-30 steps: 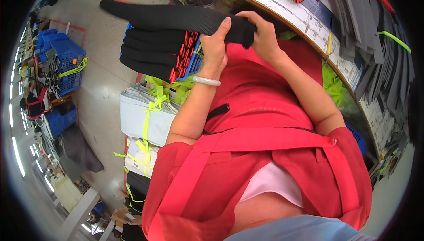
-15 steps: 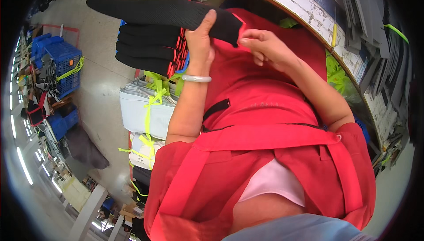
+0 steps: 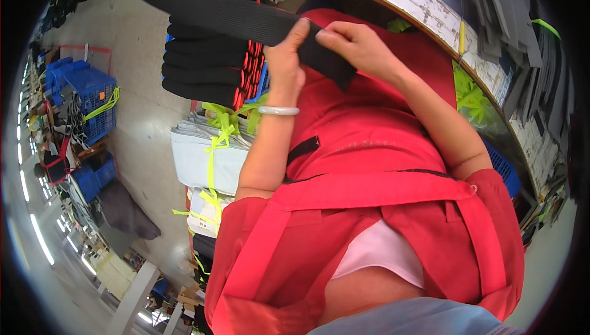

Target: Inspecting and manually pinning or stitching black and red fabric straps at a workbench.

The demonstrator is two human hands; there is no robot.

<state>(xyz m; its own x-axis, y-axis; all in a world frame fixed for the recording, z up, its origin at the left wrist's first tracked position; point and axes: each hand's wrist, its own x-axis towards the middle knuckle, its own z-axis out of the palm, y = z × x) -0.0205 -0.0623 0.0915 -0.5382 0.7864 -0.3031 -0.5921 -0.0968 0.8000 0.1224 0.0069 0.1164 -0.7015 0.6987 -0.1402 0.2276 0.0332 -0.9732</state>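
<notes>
A long black mesh-textured fabric piece (image 3: pixel 227 19) with a rounded far end and a hint of red along its upper edge stretches across in front of me, sloping down to the right. My left hand (image 3: pixel 286 58) grips it from below, thumb lying on top; a pale bangle circles that wrist. Nearer the square right end, my right hand (image 3: pixel 359 46) pinches the upper edge between thumb and fingers. The fingers under the cloth are hidden. Behind and below the piece sits a stack of folded black pieces (image 3: pixel 203 71) with red edges.
A worn white workbench (image 3: pixel 393 0) runs along the upper right, bearing grey strips (image 3: pixel 491 22) and a yellow tool (image 3: pixel 461 37). Pale sheets (image 3: pixel 206 157) tied with lime ribbon stand on the left. Blue crates (image 3: pixel 92 98) line the far left floor.
My right hand has shifted left and up onto the fabric's upper edge. The right end now hangs lower, its red edge out of sight, and the far end has tilted up.
</notes>
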